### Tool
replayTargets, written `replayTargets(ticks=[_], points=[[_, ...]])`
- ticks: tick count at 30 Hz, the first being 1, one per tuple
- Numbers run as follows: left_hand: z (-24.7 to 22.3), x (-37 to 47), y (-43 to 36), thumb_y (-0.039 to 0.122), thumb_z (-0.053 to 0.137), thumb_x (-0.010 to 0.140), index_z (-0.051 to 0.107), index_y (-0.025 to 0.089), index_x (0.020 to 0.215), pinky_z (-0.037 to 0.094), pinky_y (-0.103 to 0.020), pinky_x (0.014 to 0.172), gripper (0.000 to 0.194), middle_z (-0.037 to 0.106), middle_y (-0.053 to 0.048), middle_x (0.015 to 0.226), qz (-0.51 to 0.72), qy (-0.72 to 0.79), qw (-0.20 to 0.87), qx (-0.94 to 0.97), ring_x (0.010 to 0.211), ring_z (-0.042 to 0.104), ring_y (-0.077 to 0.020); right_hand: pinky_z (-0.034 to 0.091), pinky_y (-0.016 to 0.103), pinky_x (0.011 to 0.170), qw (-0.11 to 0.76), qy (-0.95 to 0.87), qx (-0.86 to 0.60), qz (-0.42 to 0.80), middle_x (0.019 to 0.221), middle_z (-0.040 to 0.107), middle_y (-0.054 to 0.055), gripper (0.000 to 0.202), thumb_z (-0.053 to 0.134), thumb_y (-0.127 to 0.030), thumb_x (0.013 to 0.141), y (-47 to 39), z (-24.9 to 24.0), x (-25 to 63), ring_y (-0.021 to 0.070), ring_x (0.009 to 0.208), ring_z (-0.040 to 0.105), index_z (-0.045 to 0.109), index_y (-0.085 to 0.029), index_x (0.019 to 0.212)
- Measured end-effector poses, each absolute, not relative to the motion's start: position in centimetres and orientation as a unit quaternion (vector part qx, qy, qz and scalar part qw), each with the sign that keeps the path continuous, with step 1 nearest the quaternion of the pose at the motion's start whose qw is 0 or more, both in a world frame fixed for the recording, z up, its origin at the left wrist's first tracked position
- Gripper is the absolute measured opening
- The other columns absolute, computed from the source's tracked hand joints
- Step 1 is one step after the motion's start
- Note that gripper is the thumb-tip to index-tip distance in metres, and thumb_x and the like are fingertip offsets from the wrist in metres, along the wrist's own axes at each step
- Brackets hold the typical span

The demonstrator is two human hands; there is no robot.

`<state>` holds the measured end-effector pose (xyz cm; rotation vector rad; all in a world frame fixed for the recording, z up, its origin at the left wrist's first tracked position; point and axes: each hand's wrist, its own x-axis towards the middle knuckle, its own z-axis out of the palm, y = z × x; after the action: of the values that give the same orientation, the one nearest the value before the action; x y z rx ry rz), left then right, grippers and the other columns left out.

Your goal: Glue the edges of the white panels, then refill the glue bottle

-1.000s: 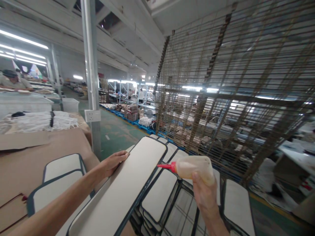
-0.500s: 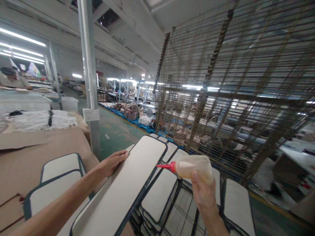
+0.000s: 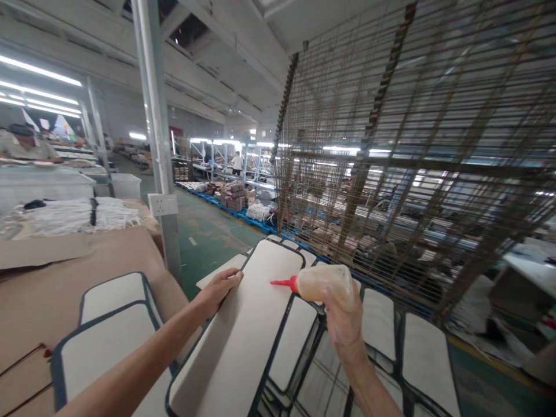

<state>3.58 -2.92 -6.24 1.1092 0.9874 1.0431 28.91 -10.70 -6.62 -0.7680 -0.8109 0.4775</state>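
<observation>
My left hand (image 3: 222, 288) grips the left edge of a long cream panel (image 3: 256, 313) with rounded corners and a dark border, thumb on top. The panel slants toward me. In my right hand (image 3: 345, 318) is a translucent squeeze bottle (image 3: 324, 284) with yellowish liquid low inside. Its red pointed nozzle (image 3: 284, 282) points left, over the panel's upper right part; whether it touches the surface I cannot tell. Similar bordered panels (image 3: 423, 347) lie below and to the right, some of them stacked.
More bordered panels (image 3: 108, 341) rest on the brown-covered table (image 3: 125, 249) at left, near a bundle of white strips (image 3: 65, 214). A metal post (image 3: 156, 116) with a socket box stands behind. A large wire rack (image 3: 391, 145) leans at right. One person (image 3: 28, 145) sits far left.
The bottle has moved left and slightly up, bringing its nozzle from the panel's right edge to over its face. My left hand and the panel have shifted a little right in view.
</observation>
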Motion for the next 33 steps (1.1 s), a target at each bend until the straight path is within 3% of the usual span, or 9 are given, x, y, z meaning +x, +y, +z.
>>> replayTargets(ticks=[7,12,18,24,26,33], points=[[-5.7,3.8,-3.4,0.037,0.072,0.056,0.058,0.018,0.082,0.05,-0.029,0.053,0.035,0.066,-0.001,0.061,0.426,0.421,0.658,0.457,0.056,0.064,-0.0213,0.044,0.048,0.096,0.825,-0.372,-0.363,0.22,0.105,0.068,0.005,0.062,0.082,-0.037,0.057,-10.1,-8.4,29.6,0.0225,0.095,0.063,0.059,-0.021,0.112],[-5.0,3.9,-3.5,0.031,0.059,0.064,0.058,0.018,0.078,0.051,-0.029,0.055,0.019,0.063,0.001,0.055,0.422,0.437,0.676,0.417,0.051,0.061,-0.0192,0.041,0.053,0.099,0.823,-0.378,-0.36,0.225,0.108,0.067,0.007,0.061,0.082,-0.036,0.059,-9.6,-8.6,30.0,0.0247,0.096,0.063,0.058,-0.021,0.113],[-4.9,3.6,-4.6,0.017,0.074,0.057,0.061,0.015,0.108,0.053,-0.031,0.063,0.052,0.073,-0.005,0.08,0.371,0.329,0.701,0.512,0.069,0.068,-0.0238,0.047,0.048,0.094,0.828,-0.366,-0.356,0.233,0.106,0.068,0.006,0.061,0.082,-0.035,0.059,-10.0,-9.4,30.0,0.0237,0.094,0.064,0.058,-0.021,0.114],[-5.4,2.7,-3.4,0.023,0.081,0.058,0.058,0.016,0.121,0.054,-0.029,0.064,0.068,0.074,-0.008,0.085,0.365,0.318,0.699,0.526,0.072,0.069,-0.0239,0.057,0.035,0.074,0.732,-0.475,-0.371,0.317,0.099,0.071,0.005,0.061,0.083,-0.03,0.058,-14.5,-12.9,27.5,0.0242,0.086,0.067,0.061,-0.022,0.114],[-5.2,2.7,-3.2,0.023,0.082,0.058,0.057,0.017,0.123,0.054,-0.029,0.064,0.07,0.074,-0.007,0.086,0.364,0.316,0.695,0.533,0.072,0.069,-0.0237,0.057,0.033,0.075,0.723,-0.491,-0.376,0.309,0.098,0.071,0.005,0.061,0.085,-0.026,0.056,-14.8,-12.4,27.2,0.0237,0.087,0.067,0.062,-0.022,0.112],[-4.0,3.7,-4.3,0.026,0.079,0.063,0.061,0.019,0.119,0.054,-0.032,0.067,0.06,0.073,-0.007,0.087,0.322,0.29,0.706,0.56,0.072,0.069,-0.025,0.05,0.038,0.088,0.835,-0.378,-0.351,0.192,0.098,0.068,0.003,0.061,0.084,-0.032,0.057,-9.2,-6.2,29.8,0.0195,0.087,0.063,0.059,-0.018,0.111]])
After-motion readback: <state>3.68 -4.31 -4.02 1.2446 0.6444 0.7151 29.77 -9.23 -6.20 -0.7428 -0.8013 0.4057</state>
